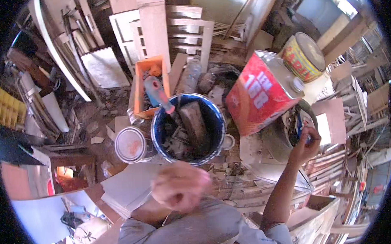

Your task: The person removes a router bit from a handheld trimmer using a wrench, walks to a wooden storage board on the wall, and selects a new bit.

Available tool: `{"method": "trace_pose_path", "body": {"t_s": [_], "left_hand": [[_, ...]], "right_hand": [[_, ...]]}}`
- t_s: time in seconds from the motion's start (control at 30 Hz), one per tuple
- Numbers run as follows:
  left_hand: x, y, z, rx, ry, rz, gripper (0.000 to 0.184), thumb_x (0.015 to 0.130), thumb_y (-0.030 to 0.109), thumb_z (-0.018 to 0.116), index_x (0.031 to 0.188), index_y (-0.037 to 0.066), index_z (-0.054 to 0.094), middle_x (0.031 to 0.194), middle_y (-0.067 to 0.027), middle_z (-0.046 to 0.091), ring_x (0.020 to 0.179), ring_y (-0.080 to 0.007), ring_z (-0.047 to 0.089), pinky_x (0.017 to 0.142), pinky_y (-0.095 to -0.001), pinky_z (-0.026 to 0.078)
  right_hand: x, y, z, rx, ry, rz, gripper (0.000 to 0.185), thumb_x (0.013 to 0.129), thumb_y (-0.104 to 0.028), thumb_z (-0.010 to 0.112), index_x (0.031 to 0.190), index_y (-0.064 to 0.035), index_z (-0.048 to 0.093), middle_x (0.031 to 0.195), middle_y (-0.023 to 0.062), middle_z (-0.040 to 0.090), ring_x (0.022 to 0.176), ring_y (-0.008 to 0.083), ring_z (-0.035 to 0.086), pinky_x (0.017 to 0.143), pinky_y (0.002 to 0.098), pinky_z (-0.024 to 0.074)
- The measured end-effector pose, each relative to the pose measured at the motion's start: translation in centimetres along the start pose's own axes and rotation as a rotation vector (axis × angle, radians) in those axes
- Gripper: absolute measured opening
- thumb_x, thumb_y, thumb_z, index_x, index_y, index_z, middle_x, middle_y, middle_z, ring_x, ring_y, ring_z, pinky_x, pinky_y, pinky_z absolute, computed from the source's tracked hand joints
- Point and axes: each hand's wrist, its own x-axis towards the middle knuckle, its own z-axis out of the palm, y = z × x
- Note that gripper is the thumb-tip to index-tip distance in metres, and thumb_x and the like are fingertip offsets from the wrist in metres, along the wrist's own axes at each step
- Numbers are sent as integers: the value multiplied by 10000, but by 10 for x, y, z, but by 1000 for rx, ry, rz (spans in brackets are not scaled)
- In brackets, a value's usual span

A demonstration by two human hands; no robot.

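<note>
Landmark: the blue bucket. Well right of it, we find the right hand at the grey tub, fingers bent together by a blue-and-white scrap; we cannot tell grip or long axis. Left hand curled, blurred, on the bucket's near side, hold unclear; scrap rightward and beyond. Right is nearer.

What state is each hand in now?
Left hand: curled, blurred; open or closed can't be told.
Right hand: pinched closed by the grey bucket; anything held is unclear.
</note>
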Motion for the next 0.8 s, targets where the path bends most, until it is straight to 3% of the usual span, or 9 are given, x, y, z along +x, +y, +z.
{"method": "trace_pose_path", "body": {"t_s": [0.07,0.13,0.2,0.23,0.37,0.5,0.67,0.73,0.8], "left_hand": [[3,1,-5,286,384,-58,229,887,-11,676,1109,-65,695,1074,-233,715,1018,-365,738,859,-412,625],[24,7,-17,783,304,-286,373,907,-30,636,1269,-109,598,1183,-258,653,1190,-394,653,1078,-469,518],[27,-14,-10,545,492,-341,494,914,-31,625,1384,-112,495,1307,-273,590,1302,-392,575,1161,-494,426],[24,-27,-8,423,586,-363,558,918,-32,619,1441,-114,444,1369,-281,558,1358,-391,536,1203,-506,380],[39,-25,-19,487,395,-580,704,928,-59,573,1575,-101,299,1457,-288,508,1398,-366,521,1212,-470,382],[53,-38,-44,413,337,-647,733,929,-25,607,1593,-74,299,1453,-285,562,1352,-356,592,1163,-440,437],[66,-40,-56,550,246,-823,523,908,64,755,1394,-15,579,1266,-220,685,1171,-361,682,1023,-423,514],[64,-33,-52,495,160,-732,502,892,71,782,1358,-4,613,1231,-203,701,1147,-362,694,1010,-416,523],[66,-29,-53,468,24,-582,549,837,60,832,1350,14,642,1200,-176,730,1101,-371,712,978,-423,551]], "right_hand": [[-16,-79,33,109,-382,-84,155,949,-94,773,1037,-5,681,985,94,712,916,197,655,931,400,535],[-11,-148,74,171,-683,-401,199,936,-135,788,1059,-9,694,925,90,721,829,207,678,831,391,555],[-10,-207,110,226,-1070,-193,332,889,-196,822,1152,-41,692,894,127,738,768,283,740,690,396,595],[-18,-214,131,133,-1090,-337,414,892,-212,805,1230,-36,644,902,143,743,779,293,757,680,413,604],[-36,-247,181,-408,-1381,-406,667,873,-235,819,1403,-31,468,946,242,741,843,450,742,692,524,591],[-40,-237,188,-178,-1291,-188,730,803,-218,861,1378,-51,442,961,280,725,902,465,740,776,546,599],[-1,-222,139,204,-1049,-106,761,726,-192,936,1346,-41,521,1210,182,666,1145,349,700,940,437,589],[17,-219,121,283,-991,146,743,679,-173,967,1308,-54,591,1203,110,642,1149,280,663,993,411,552],[26,-206,107,284,-1012,63,737,674,-162,968,1304,-59,600,1193,103,640,1145,277,666,999,403,543]]}}
